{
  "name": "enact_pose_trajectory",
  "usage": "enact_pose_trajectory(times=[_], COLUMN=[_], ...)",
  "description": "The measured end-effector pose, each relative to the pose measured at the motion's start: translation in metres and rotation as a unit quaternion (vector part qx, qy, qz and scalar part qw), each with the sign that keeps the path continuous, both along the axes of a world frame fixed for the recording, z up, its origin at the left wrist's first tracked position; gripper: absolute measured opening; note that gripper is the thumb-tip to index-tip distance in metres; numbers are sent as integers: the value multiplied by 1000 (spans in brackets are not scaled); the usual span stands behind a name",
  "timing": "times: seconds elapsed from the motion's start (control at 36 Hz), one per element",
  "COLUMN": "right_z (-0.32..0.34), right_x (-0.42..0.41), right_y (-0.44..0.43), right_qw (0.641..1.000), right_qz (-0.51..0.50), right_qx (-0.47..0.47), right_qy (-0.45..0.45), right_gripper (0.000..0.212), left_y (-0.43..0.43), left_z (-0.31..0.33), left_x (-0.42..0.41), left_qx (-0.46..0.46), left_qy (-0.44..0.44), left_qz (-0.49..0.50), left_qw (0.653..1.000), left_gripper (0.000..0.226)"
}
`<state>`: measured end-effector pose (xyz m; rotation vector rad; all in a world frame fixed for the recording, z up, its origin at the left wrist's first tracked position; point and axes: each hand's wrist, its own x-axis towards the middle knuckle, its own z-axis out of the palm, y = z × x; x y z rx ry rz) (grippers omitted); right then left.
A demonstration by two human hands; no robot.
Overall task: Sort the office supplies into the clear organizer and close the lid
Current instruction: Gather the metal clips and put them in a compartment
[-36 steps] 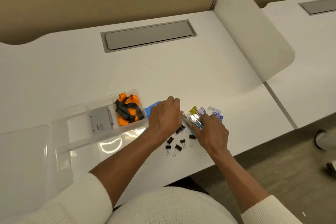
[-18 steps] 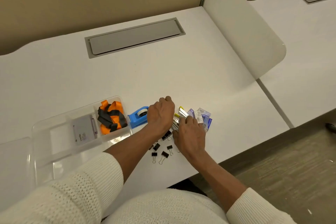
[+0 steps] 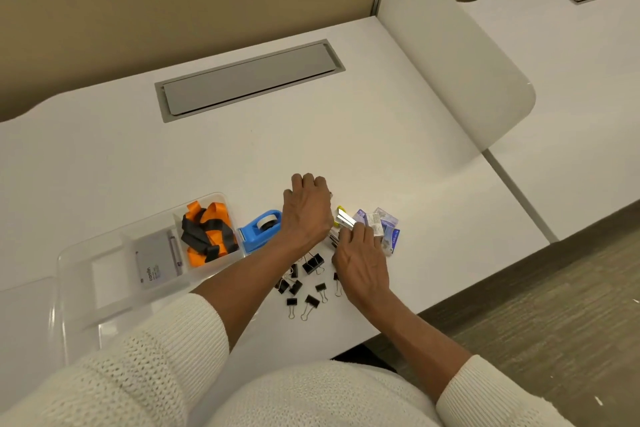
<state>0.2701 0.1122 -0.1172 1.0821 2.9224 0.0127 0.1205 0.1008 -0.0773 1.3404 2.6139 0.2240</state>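
- Nearest the viewer, two cream knitted sleeves [image 3: 149,367] are seen reaching forward over the white worktop [image 3: 398,149].
- Black binder clips [image 3: 304,288] lie scattered loose on the worktop just in front of the hands, outside any container.
- At the near left, the clear organizer [image 3: 86,288] stands open on the worktop; its lid [image 3: 20,315] is laid flat to the left, partly cut off by the frame edge.
- One compartment is occupied by a grey card box [image 3: 156,260] printed "camlin"; the compartment to its left appears empty.
- The far right compartment is filled by a bundle of orange and black straps [image 3: 207,232].
- A blue tape dispenser [image 3: 261,230] stands just beside the organizer's right wall, outside it.
- The right hand [image 3: 360,263] is lowered on a stack of shiny metal staple strips [image 3: 346,220], its grip curled on them; whether they are clamped cannot be told.
- The left hand [image 3: 306,210] is curled, knuckles up, just left of the strips; what its grip encloses cannot be told.
- Small purple and blue boxes [image 3: 382,227] lie just beyond the right hand.
- Farther back, a grey cable hatch [image 3: 249,80] is set into the worktop, and a white divider panel [image 3: 450,45] rises at the right.
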Motion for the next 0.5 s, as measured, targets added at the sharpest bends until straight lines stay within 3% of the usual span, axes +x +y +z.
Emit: enact_pose_trajectory(times=[0.17,0.28,0.5], right_z=[3,20,29], right_x=[8,14,40], right_y=[5,12,39], right_qw=[1000,993,962], right_qz=[4,-37,-145], right_qx=[-26,-46,-98], right_qy=[10,98,209], right_gripper=[20,26,23], left_y=[4,5,-1], left_z=[5,6,6], left_x=[-3,-6,-2], left_qx=[115,150,55], left_qy=[-100,-110,-137], left_qz=[4,-25,-143], left_qw=[988,982,979], left_gripper=[26,15,27])
